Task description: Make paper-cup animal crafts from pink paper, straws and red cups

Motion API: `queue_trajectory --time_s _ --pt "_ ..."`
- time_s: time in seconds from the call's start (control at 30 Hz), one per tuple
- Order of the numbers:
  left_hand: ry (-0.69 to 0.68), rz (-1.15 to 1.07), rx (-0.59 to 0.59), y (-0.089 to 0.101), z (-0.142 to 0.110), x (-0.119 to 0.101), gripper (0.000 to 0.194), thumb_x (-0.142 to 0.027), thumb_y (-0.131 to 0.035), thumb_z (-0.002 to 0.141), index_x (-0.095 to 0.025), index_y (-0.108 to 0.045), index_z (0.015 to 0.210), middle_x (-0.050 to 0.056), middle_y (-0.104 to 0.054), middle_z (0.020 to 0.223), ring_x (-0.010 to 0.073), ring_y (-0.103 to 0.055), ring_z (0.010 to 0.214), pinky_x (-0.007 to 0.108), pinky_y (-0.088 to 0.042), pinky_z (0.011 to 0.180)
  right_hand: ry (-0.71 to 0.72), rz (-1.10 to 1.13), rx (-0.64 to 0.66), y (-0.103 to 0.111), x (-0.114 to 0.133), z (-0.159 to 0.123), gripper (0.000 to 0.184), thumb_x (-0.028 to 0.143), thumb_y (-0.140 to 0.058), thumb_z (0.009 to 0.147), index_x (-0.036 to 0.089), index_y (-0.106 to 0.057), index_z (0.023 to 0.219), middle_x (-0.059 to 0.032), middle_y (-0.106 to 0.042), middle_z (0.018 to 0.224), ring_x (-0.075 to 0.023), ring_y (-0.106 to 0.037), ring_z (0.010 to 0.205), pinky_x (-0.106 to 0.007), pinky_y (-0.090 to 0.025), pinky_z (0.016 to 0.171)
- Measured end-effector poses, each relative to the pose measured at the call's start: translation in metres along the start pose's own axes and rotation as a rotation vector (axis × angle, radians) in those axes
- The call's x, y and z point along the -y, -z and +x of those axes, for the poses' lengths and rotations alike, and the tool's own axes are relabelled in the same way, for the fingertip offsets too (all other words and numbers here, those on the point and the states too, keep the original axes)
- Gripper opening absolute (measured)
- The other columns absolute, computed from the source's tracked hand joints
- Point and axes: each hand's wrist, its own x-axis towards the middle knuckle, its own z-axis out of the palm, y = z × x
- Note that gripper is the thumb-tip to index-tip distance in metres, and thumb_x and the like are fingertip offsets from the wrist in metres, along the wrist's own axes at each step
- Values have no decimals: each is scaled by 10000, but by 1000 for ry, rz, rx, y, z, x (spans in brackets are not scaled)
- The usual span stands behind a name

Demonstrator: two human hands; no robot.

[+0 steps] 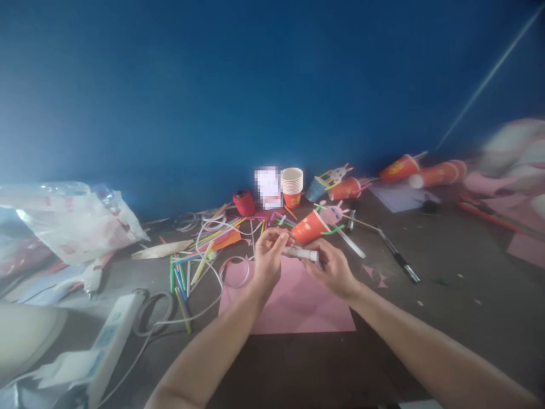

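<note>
Both my hands meet over a pink sheet of paper (293, 307) lying on the dark table. My left hand (268, 258) and my right hand (330, 267) are closed on the two ends of a small whitish tube (302, 253), which lies roughly level between them. What the tube is cannot be made out. Just beyond my fingers an orange paper cup (309, 227) lies on its side with a pink cut-out figure at its mouth.
Coloured straws (191, 267) are scattered left of the pink sheet, with white cords and a power strip (113, 335) nearer me. A stack of paper cups (292, 184) stands by the blue wall. More orange cups (434, 173) lie far right; plastic bags (68, 218) pile left.
</note>
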Motion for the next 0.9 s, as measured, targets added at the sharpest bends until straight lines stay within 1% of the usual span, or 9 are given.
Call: queue_trajectory --time_s 0.07,0.17,0.3,0.47,0.6,0.67,0.8,0.87,0.9 --pt "-2 -1 -26 -2 -2 1 173 -291 -683 740 -170 -578 807 -16 -612 679 64 -544 535 191 -439 543 61 -47 22 -7 5 -4 71 197 -581 771 191 -540 828 21 -523 670 -108 -485 572 -232 -402 560" --pt "66 -3 -82 -4 -4 3 185 -300 -675 745 -178 -559 821 -57 -526 577 34 -436 441 158 -353 454 137 -58 52 -15 8 -7 155 185 -555 788 192 -530 941 -9 -575 777 -127 -533 641 -246 -435 622" --pt "128 52 -110 -7 -7 5 210 -325 -671 740 -178 -544 818 -66 -491 518 46 -436 449 160 -343 459 242 -142 161 -20 3 -6 244 203 -546 818 203 -535 1062 -47 -620 886 -174 -585 781 -295 -456 741" --pt "144 100 -103 -5 -4 9 252 -342 -695 709 -180 -541 827 -89 -432 460 39 -379 390 156 -280 402 341 -343 220 -18 1 -6 262 224 -540 829 193 -558 1088 -70 -636 874 -203 -594 783 -322 -467 723" --pt "233 52 -129 4 8 8 281 -355 -718 677 -184 -515 770 -98 -414 462 25 -308 330 163 -194 341 515 -312 221 -11 14 -9 293 189 -500 839 176 -535 1129 -94 -651 931 -207 -609 825 -334 -478 737" --pt "283 5 -82 9 13 6 292 -352 -733 658 -174 -519 748 -71 -497 552 12 -321 340 164 -179 336 446 -195 127 -5 17 -9 259 188 -520 828 189 -553 1085 -81 -651 921 -191 -611 806 -319 -481 719" --pt "403 -63 78 11 14 6 277 -350 -740 652 -155 -562 735 -25 -578 701 -8 -331 362 159 -158 332 -21 277 -229 3 4 3 130 252 -558 831 205 -555 952 17 -578 650 -115 -528 534 -248 -436 520" --pt "454 -63 146 11 11 9 282 -340 -762 624 -144 -579 713 -25 -569 661 -7 -334 367 154 -177 337 -197 543 -298 6 -7 11 110 296 -573 822 194 -555 860 51 -512 537 -95 -465 439 -228 -387 442" --pt "467 -54 181 11 9 11 286 -335 -774 607 -139 -586 698 -25 -561 631 -3 -342 369 154 -190 339 -261 647 -292 7 -11 15 126 310 -589 807 188 -557 810 54 -503 517 -91 -454 421 -224 -374 424"
